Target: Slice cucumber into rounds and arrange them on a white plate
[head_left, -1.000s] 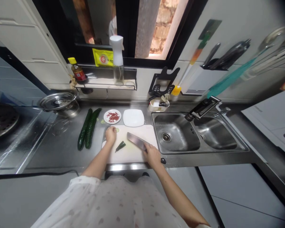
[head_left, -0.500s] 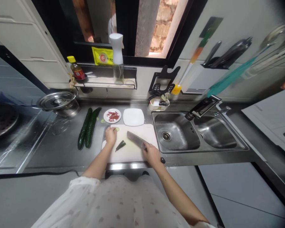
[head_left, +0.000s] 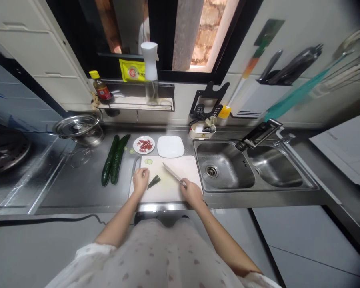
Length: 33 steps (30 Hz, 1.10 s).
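A white cutting board (head_left: pixel 180 168) lies on the steel counter in front of me. My right hand (head_left: pixel 192 191) is shut on the handle of a cleaver (head_left: pixel 173 174), whose blade now stands on edge above the board. My left hand (head_left: pixel 141 179) rests on the board's left side, fingers curled, just left of a small dark green pepper piece (head_left: pixel 154 181). A pale cucumber slice (head_left: pixel 149 161) lies at the board's far left corner.
Two whole cucumbers (head_left: pixel 114 164) lie left of the board. Behind it stand a small plate of chopped red chili (head_left: pixel 144 145) and an empty white plate (head_left: pixel 170 146). A double sink (head_left: pixel 252 170) is to the right, a lidded pot (head_left: pixel 78 129) at far left.
My left hand slid back from the board's far left corner toward the green piece. The cleaver turned from lying flat to standing on edge.
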{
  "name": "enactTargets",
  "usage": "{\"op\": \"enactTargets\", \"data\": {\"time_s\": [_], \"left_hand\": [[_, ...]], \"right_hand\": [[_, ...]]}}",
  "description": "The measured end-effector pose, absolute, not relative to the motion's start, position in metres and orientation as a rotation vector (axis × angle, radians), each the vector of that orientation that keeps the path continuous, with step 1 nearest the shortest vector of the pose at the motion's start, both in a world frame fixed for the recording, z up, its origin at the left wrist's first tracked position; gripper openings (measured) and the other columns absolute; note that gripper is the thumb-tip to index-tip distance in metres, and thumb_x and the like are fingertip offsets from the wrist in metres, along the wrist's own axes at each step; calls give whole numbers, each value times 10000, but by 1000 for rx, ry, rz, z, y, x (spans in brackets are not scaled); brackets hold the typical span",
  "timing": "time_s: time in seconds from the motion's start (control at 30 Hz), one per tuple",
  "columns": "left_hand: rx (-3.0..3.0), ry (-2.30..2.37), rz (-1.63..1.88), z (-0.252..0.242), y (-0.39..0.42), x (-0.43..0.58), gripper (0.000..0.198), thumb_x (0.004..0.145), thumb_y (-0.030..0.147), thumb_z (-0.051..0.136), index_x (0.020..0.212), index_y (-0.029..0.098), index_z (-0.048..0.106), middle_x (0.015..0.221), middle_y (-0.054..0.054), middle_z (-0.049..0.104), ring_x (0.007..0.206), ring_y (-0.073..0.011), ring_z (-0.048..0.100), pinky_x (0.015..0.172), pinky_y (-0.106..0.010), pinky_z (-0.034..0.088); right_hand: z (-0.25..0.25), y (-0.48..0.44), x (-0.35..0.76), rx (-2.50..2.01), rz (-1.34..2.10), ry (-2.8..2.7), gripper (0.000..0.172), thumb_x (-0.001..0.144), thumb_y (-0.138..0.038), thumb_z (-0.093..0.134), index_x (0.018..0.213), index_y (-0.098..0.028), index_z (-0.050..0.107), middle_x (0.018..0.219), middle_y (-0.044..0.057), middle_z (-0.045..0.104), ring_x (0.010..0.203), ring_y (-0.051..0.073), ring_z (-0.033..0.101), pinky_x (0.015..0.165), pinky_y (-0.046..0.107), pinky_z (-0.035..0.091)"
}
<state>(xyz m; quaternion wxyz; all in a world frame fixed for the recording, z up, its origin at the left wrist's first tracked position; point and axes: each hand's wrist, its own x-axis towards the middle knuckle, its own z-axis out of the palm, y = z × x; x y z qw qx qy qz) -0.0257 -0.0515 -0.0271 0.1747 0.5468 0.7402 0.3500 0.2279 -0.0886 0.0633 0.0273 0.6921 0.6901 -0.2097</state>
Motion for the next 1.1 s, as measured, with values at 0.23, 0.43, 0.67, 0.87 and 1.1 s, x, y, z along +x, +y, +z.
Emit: {"op": "enactTargets", "data": {"time_s": [0.23,0.43,0.67,0.87,1.1], "left_hand": [[1607,1996,1068,-29,-81,-24,224,871,332,504,922,197,675,908,-66,641,851,-194,594,803,-320,476],[1838,1803,1156,-32,-91,-16,218,910,293,484,966,195,671,939,-67,638,947,-188,585,881,-323,466],[2014,1678,1178,-41,-90,-12,220,915,263,508,1041,211,681,965,-65,644,947,-180,585,867,-323,475],[2107,1618,1169,-50,-86,-13,253,923,247,497,1099,225,677,989,-65,650,943,-172,581,857,-320,482],[2191,1579,1153,-53,-85,-13,271,932,245,482,1127,234,670,980,-66,652,912,-170,571,828,-322,488]], "right_hand": [[60,-91,213,2087,-606,2200,333,977,-344,328,1162,-249,588,915,52,706,868,175,641,687,242,354],[63,-89,191,1962,-584,2232,364,994,-347,274,1100,-191,586,930,89,697,867,192,647,694,253,379],[67,-86,178,1857,-602,2294,363,1000,-346,254,1111,-182,559,948,108,691,886,204,647,729,272,407],[65,-87,172,1813,-619,2292,335,993,-316,271,1143,-181,539,956,111,692,893,205,647,750,279,415],[60,-90,166,1795,-617,2303,330,985,-286,275,1148,-175,540,963,119,692,893,206,647,766,291,419]]}}
